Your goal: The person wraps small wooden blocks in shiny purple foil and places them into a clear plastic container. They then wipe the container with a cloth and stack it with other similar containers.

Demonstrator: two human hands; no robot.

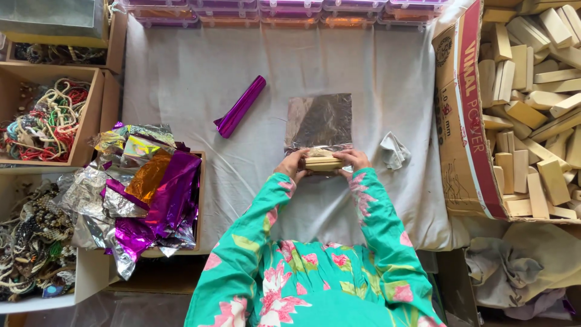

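- Wrapping stands at its early stage, by my judgement: the small pale wooden block [322, 163] sits at the near edge of the square sheet of silver foil [319, 123], and most of the sheet lies flat and unrolled on the far side of it.
- Near edge of the foil looks crinkled up against the block; whether it is lapped over the wood I cannot tell.
- Your left hand [293, 165] grips the left end of the block, fingers curled closed around it; your right hand [353, 160] does the same at the right end. Both hold wood and possibly foil beneath.
- Block lies lengthwise left to right, mid-table on the grey cloth-covered table [181, 91], just ahead of your green floral sleeves.
- Block looks plain, light tan, flat and rectangular, same kind as the heap in the cardboard box of wooden blocks [532, 109] at right.
- One finished-looking piece: a purple foil-wrapped stick [242, 106] lies left and far of the sheet, well apart.
- Crumpled white cloth [393, 150] sits just right of your right hand.
- Tray of loose purple, gold and silver foil sheets [145, 194] at left; boxes of beaded necklaces [42, 121] farther left.
- Left to do, as judged: roll the block across the sheet and close the ends.
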